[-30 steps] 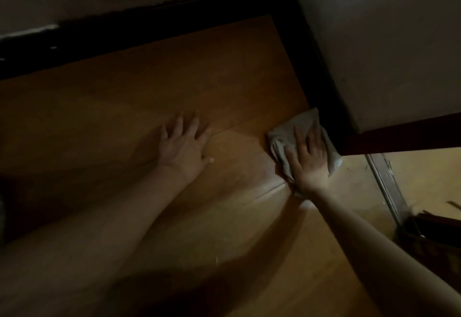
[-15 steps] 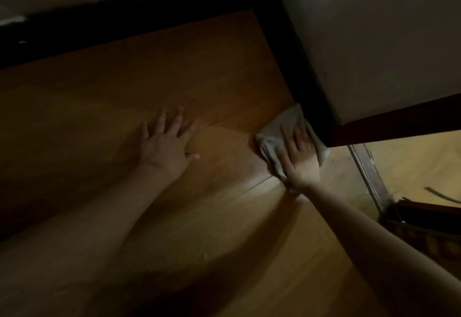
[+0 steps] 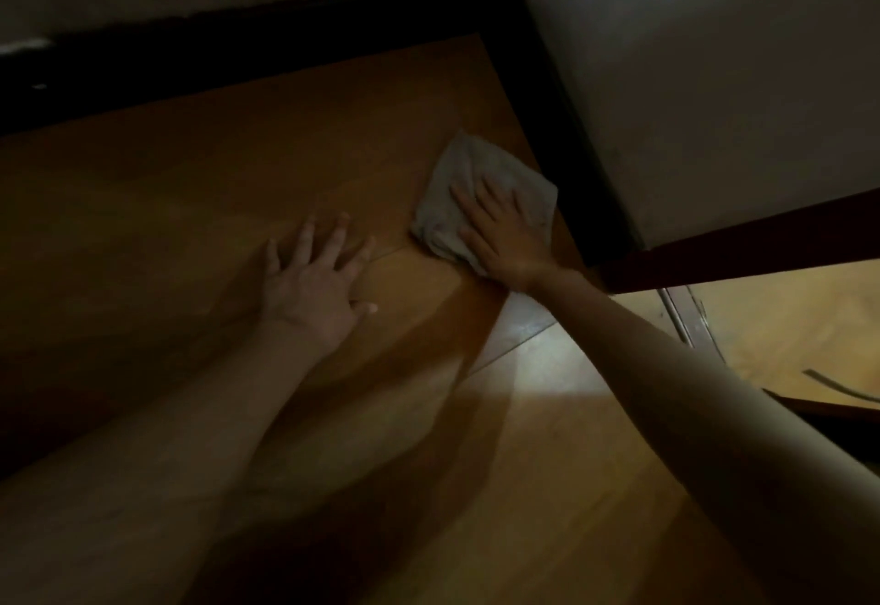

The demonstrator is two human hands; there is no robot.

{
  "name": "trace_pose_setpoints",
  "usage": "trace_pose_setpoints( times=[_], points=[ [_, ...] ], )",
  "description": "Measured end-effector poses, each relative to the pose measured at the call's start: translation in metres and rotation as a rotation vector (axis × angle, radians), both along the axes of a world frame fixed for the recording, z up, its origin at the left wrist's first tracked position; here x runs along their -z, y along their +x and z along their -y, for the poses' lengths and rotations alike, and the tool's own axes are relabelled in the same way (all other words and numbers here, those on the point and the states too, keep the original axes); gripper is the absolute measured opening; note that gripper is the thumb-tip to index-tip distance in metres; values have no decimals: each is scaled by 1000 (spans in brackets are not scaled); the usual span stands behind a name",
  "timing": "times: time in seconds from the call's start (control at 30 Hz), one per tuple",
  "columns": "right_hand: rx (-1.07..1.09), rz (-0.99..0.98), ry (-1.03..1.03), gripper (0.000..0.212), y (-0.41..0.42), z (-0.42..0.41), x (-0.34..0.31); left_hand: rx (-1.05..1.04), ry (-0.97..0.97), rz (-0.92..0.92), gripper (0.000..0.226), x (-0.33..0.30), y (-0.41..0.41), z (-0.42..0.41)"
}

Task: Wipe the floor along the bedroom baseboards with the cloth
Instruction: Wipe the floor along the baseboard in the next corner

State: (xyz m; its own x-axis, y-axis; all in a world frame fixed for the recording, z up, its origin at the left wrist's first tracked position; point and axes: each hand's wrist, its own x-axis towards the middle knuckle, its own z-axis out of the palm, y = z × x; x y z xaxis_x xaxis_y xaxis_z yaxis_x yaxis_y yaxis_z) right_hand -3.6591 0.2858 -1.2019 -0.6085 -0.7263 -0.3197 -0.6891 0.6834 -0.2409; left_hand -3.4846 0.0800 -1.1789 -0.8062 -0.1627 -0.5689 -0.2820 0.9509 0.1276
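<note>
Bracing on the floor, the left hand lies palm down at about 9 o'clock from the cloth, fingers spread apart and pointing toward 12 o'clock, the thumb out toward 3 o'clock. It holds nothing; only bare wood is under it. Its forearm runs down to the lower left edge of the view.

Right of it, just past a seam between boards, the cloth lies flat on the floor as a rumpled, pale grey, roughly four-cornered patch. Its long axis runs from 7 o'clock to 1 o'clock, with one corner pointing up toward 12 o'clock, toward the room's corner. Its right edge lies just beside the dark baseboard along the right wall; whether the two touch cannot be told in the dim light.

The right hand presses down on the lower right part of the cloth, palm flat, fingers extended and slightly apart, pointing toward 11 o'clock. It does not grip the cloth; it pins it to the floor. The forearm runs off toward 5 o'clock.

Further right, a dark red strip crosses at the wall's foot, with brighter floor beyond.
</note>
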Motion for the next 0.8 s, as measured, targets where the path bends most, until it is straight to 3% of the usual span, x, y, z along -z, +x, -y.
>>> trace_pose_setpoints(
  times=[0.17, 0.27, 0.37, 0.53, 0.63, 0.8],
  points=[
    [9, 107, -12, 60, 36, -51, -29, -2, 7, 18, 76, -3, -1, 0],
    [288, -50, 39, 65, 34, -33, -22, -8, 8, 12, 76, -2, 0, 0],
    [599, 11, 98, 70, 33, 11, 5, -6, 6, 6, 75, -1, 2, -1],
    [478, -153, 193, 69, 54, 2, 15, -14, 19, 16, 74, -1, 1, 0],
    [489, -142, 272, 80, 88, -32, 7, -12, 17, 6, 74, 2, 2, 0],
    [368, -154, 214, 70, 65, -35, 9, -7, 13, -2, 75, 7, 2, 0]
  ],
)
